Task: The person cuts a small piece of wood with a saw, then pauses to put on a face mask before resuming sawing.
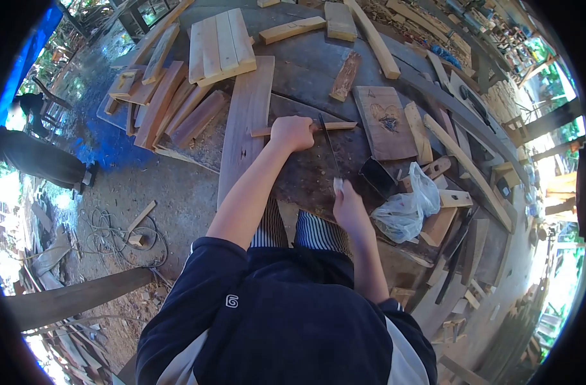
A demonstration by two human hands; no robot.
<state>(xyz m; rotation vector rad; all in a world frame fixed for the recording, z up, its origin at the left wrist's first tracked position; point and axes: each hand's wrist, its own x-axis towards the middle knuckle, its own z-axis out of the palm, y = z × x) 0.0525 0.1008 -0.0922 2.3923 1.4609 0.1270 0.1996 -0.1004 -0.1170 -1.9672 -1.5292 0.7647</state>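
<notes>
My left hand [291, 134] is closed around a narrow wooden strip [341, 126], pressing it down on the dark workbench. One end of the strip sticks out left over a wide plank [246, 115], the other points right. In my right hand [350, 208] is the pale handle of a long, thin dark-bladed tool [329, 146]; whether it is a saw or a knife I cannot make out. Its blade crosses the strip just right of my left fingers. A black box-like object [378, 178] lies right of the blade, near a board with a dark drawing [386, 122].
A clear plastic bag [408, 204] and a wooden hand plane [436, 168] lie at the right. Wood pieces [171, 106] and a slatted panel [221, 46] crowd the left. A cord [129, 240] coils on the floor. Another person's leg [42, 157] shows far left.
</notes>
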